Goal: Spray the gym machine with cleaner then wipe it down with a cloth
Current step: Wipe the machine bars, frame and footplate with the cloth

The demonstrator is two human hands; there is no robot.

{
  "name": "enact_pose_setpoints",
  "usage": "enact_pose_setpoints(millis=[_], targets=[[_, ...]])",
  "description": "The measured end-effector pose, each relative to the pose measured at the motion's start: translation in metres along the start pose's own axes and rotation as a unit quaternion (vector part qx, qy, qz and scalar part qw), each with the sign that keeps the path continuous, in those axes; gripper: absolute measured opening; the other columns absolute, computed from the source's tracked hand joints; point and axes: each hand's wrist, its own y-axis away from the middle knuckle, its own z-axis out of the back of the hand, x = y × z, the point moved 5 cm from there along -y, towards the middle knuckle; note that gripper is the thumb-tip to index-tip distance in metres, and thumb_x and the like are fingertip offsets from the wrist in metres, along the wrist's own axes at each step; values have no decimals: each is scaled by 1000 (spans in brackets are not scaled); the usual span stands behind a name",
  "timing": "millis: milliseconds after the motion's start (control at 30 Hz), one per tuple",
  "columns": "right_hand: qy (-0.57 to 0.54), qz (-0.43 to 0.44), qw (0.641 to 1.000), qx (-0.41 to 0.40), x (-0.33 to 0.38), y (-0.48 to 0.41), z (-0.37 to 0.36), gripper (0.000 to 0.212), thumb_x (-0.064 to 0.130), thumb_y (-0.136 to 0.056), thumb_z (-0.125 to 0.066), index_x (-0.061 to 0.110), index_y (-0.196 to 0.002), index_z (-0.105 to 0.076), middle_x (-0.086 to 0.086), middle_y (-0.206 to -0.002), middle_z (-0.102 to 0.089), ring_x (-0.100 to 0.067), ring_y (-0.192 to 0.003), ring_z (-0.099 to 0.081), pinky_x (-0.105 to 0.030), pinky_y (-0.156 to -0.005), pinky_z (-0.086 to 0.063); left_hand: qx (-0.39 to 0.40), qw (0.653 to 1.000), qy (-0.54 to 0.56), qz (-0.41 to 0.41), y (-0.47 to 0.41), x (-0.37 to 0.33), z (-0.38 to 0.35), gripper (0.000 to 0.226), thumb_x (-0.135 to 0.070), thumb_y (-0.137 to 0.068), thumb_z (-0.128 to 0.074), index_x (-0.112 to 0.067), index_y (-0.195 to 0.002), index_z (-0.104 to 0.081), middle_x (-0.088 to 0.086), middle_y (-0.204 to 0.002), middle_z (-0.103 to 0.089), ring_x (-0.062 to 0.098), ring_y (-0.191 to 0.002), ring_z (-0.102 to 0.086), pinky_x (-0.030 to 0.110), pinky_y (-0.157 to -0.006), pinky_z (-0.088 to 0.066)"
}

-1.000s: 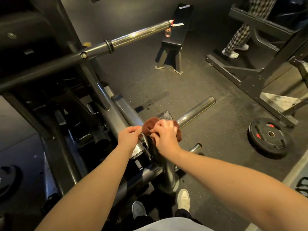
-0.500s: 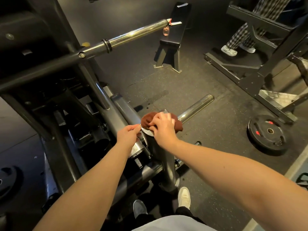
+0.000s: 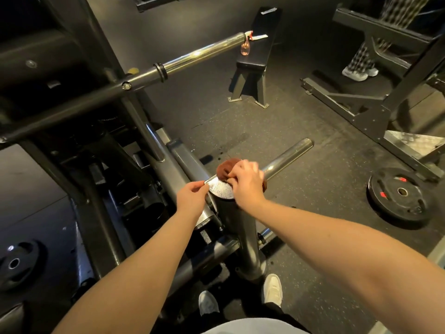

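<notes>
Atop the steel cap [image 3: 221,189], pinched at its corner by the left hand [image 3: 191,197], a soft-looking cloth [image 3: 226,166] is bunched in the right hand [image 3: 248,182].

Bare forearms [image 3: 134,273], pale grey shirt hem [image 3: 245,327], dark trousers [image 3: 277,312], white sneakers [image 3: 272,289].
</notes>
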Motion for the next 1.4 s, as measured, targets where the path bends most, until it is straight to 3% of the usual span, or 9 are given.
enact_pose_setpoints(millis=[133, 300, 400, 533, 700, 867, 1000, 1233, 1400], targets=[[-24, 79, 996, 44, 2, 40, -2, 2, 21, -93, -72, 19, -94, -71, 5, -114, -59, -21, -116, -45, -44, -98, -34, 31, 999, -17, -5, 15, 2, 5, 44, -12, -94, -73, -7, -136, -61, 8, -116, -68, 25, -107, -69, 42, -100, -56], [-183, -7, 973, 138, -5, 57, 13, 8, 21, -93, -72, 22, -101, -73, 5, -108, -68, -13, -110, -56, -37, -105, -41, 67, 996, -25, -43, 47, 9, 16, 35, -19, -96, -71, -12, -130, -64, 5, -116, -69, 26, -105, -70, 37, -94, -59], [-309, -87, 931, 174, -2, 70, 25, 4, 10, -95, -70, 13, -95, -73, 1, -91, -73, -10, -88, -65, -33, -88, -54, 103, 992, -21, -67, 63, 14, 19, 18, -17, -97, -70, -20, -115, -69, 1, -107, -74, 16, -92, -73, 17, -70, -56], [-494, -186, 819, 223, 14, 91, 32, 12, 1, -100, -60, 9, -92, -65, -5, -84, -70, -15, -79, -69, -28, -72, -56, 183, 979, -17, -84, 69, 18, 18, 36, -18, -92, -77, -29, -124, -66, -11, -117, -73, 3, -105, -69, 23, -94, -54], [-563, -252, 761, 201, 21, 108, 29, 15, 3, -104, -52, 7, -99, -65, -6, -81, -69, -13, -70, -66, -32, -67, -55, 241, 966, -39, -78, 72, 26, 22, 7, -25, -93, -76, -27, -99, -79, -3, -94, -79, 16, -94, -74, 28, -86, -57], [-559, -325, 750, 137, 6, 134, 9, 13, 3, -105, -49, 6, -105, -62, -7, -77, -68, -13, -64, -63, -28, -61, -49, 243, 964, -78, -80, 65, 45, 23, 14, -19, -94, -72, -7, -88, -72, 11, -83, -72, 14, -74, -63, 12, -60, -48], [-541, -367, 746, 123, -8, 157, -2, 12, 8, -106, -48, 9, -105, -61, -7, -78, -62, -15, -66, -56, -29, -58, -35, 293, 952, -84, -40, 67, 65, 13, 16, -24, -94, -71, -11, -87, -63, 3, -79, -61, 15, -73, -55, 31, -72, -44], [-578, -387, 707, 126, -12, 181, -3, 17, 20, -103, -56, 8, -107, -67, -17, -101, -68, -29, -93, -64, -39, -86, -52, 413, 901, -131, -23, 59, 125, -15, 73, -59, -70, -91, -13, -121, -68, 8, -114, -75, 25, -107, -73, 53, -102, -55], [-519, -348, 770, 128, -29, 191, -4, 41, 1, -85, -77, -3, -121, -58, -26, -109, -73, -40, -104, -71, -51, -96, -57, 399, 903, -154, -44, 83, 105, -12, 61, -59, -73, -88, -19, -115, -69, 7, -110, -75, 25, -105, -73, 54, -99, -56]])
